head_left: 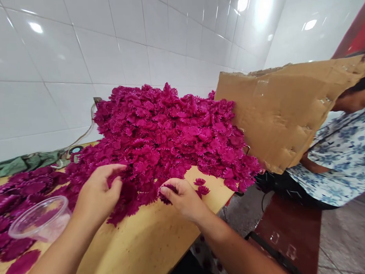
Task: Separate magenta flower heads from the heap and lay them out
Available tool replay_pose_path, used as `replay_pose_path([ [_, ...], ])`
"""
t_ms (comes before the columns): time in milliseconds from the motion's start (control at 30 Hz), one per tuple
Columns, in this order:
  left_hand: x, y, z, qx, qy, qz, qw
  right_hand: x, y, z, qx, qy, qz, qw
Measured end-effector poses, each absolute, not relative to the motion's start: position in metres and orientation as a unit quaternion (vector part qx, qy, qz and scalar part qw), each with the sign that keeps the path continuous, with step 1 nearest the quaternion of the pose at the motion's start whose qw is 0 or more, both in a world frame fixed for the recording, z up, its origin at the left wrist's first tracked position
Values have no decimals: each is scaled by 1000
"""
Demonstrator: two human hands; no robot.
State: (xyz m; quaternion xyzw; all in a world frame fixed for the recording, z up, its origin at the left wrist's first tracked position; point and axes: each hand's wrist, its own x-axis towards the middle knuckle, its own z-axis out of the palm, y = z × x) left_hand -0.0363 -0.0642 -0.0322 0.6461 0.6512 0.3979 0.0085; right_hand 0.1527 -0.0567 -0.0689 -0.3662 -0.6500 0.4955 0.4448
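A large heap of magenta flower heads (170, 125) with fringed petals lies on the yellowish tabletop (138, 246). At the heap's front edge is my left hand (99, 192), its thumb and index finger apart and nothing visible between them; its other fingers are hidden. My right hand (186, 199), closed in a pinch, grips a dark magenta flower head (165, 195) just above the table. Two loose flower heads (202, 186) lie beyond this hand. Left of my left forearm stands a clear plastic tub (41, 218) with something pale inside.
Flatter magenta pieces (21, 262) are spread at the left. Green cloth (24, 164) lies along the tiled wall (62, 49). A cardboard sheet (283, 109) stands at the heap's right side. Behind it sits a person in a patterned top (339, 155), near a dark red bench (290, 225).
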Motion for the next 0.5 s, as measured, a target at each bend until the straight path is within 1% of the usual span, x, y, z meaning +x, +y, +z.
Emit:
replay_pose_path([
  [133,-2,-83,-40,704,566,408,129,150,-55,-71,-419,-648,477,420],
  [267,19,-87,-46,738,516,396,181,144,-52,-74,-402,-617,500,455],
  [367,19,-84,-43,703,531,431,197,140,-54,-72,-364,-608,527,468],
  [500,15,-75,-34,596,570,498,269,138,-63,-61,-279,-642,565,438],
])
